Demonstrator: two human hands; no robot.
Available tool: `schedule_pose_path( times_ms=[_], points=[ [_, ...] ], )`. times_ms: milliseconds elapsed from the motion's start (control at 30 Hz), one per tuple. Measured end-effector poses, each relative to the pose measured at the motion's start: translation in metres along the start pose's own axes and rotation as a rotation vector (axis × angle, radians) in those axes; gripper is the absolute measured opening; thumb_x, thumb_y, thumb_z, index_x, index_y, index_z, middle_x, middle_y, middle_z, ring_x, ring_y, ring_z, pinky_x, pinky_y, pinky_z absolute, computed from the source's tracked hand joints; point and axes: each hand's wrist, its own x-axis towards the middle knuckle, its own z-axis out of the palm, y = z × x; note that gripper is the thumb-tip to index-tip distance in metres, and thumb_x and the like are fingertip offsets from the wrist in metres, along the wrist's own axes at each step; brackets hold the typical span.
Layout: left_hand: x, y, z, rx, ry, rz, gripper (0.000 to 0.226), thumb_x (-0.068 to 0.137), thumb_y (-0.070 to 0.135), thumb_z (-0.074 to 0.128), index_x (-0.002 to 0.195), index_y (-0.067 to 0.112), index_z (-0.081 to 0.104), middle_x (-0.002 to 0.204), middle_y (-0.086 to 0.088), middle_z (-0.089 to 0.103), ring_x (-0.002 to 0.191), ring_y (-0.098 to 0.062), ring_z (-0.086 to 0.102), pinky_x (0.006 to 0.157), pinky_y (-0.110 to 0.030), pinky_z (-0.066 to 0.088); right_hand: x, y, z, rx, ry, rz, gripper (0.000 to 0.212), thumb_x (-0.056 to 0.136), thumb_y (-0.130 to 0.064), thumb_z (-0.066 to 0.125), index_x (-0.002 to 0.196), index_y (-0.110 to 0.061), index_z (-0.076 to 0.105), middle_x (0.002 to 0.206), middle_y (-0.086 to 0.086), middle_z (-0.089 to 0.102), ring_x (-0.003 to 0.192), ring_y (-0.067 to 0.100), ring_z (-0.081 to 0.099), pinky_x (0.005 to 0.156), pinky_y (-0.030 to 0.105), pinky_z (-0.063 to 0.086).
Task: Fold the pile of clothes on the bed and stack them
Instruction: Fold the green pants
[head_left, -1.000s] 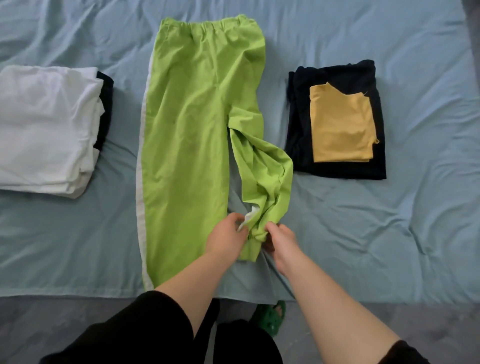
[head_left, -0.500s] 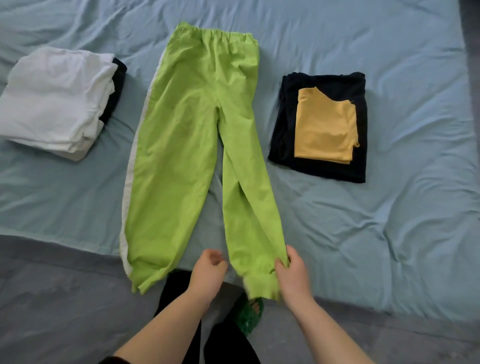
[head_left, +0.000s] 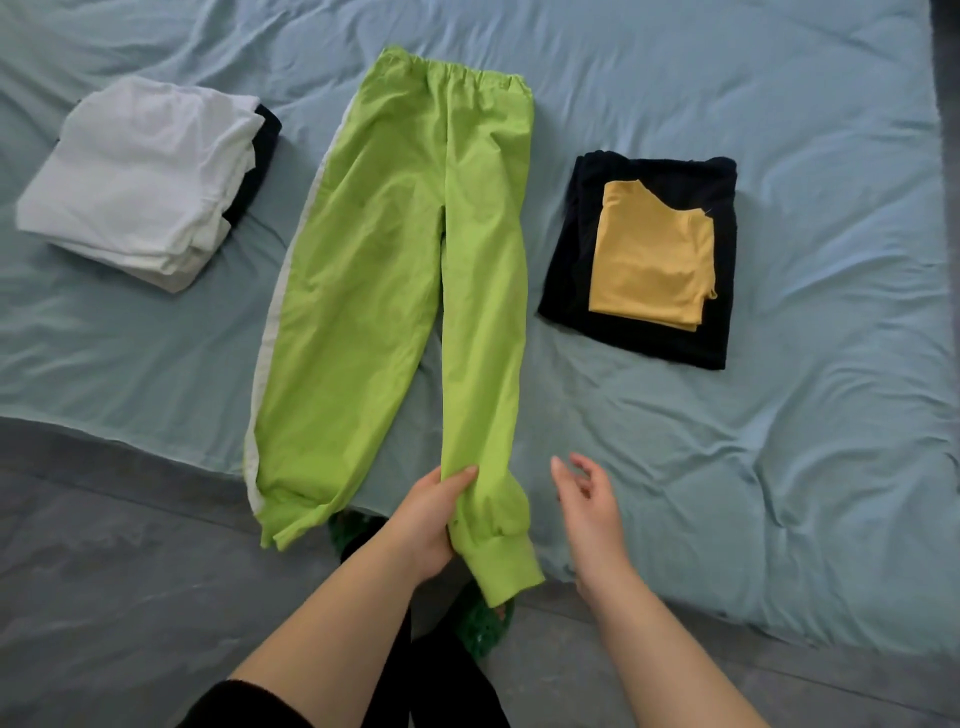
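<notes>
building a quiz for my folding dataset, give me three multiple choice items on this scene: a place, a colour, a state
1. Where does the yellow garment lie? A on the floor B on the black folded garment C on a pillow
2. What colour is the side stripe of the green trousers? A white B red C black
3. How is the right hand? A clenched in a fist B pinching a sock C open, holding nothing

1 B: black cloth shows all round it. 2 A: a white band runs down the outer leg. 3 C: its fingers are spread, apart from the green trousers that the left hand grips.
</notes>
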Motion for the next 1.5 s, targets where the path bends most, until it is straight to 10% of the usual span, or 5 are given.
schedule_pose_path(
  times_ms=[167,400,1033,1233,1500],
  points=[
    [-0.013,0.011,-0.010,0.025,-0.053,-0.020,0.027,0.097,0.018,0.055,0.121,0.006,0.061,0.111,-0.016,0.071,0.096,-0.028,0.069,0.077,-0.038,0.057,0.002,-0.019,0.014,0.065,-0.523,0.457,0.035,0.093,-0.039,0.057,0.115,-0.013,0.063,0.104,0.009,0.071,0.093,0.022,0.066,0.075,0.033,0.051],
    [0.008,0.003,-0.036,0.399,0.360,0.284,0.020,0.088,0.025,0.069,0.091,0.006,0.066,0.088,-0.010,0.072,0.082,-0.025,0.069,0.061,-0.036,0.060,0.000,0.008,0.004,-0.289,0.119,-0.201,0.016,0.089,-0.026,0.064,0.082,-0.018,0.052,0.070,-0.005,0.059,0.067,0.003,0.056,0.055,0.016,0.041],
    [0.038,0.010,-0.094,1.466,0.720,0.419,0.062,0.084,0.035,0.066,0.139,0.031,0.038,0.129,-0.008,0.046,0.117,-0.029,0.047,0.093,-0.044,0.041,0.010,0.050,0.021,-1.069,-0.181,-0.276,0.040,0.090,-0.029,0.055,0.130,-0.026,0.054,0.136,0.008,0.044,0.128,0.027,0.043,0.104,0.037,0.035],
    [0.056,0.022,-0.131,1.656,0.278,0.303,0.076,0.092,0.007,0.042,0.152,0.043,0.013,0.101,-0.003,0.040,0.087,-0.023,0.050,0.081,-0.036,0.048,0.012,0.061,0.077,-1.380,-0.586,-0.343,0.064,0.096,-0.047,0.042,0.151,-0.041,0.011,0.160,-0.006,-0.016,0.149,0.022,-0.011,0.117,0.051,-0.001],
    [0.066,0.081,-0.139,1.566,0.050,0.300,0.060,0.090,0.033,0.051,0.147,0.040,0.033,0.115,-0.001,0.053,0.098,-0.023,0.060,0.082,-0.033,0.050,0.028,0.030,0.107,-0.948,-0.317,0.035,0.038,0.097,-0.039,0.046,0.130,-0.025,0.057,0.133,-0.002,0.060,0.118,0.018,0.057,0.097,0.030,0.045]
  ],
)
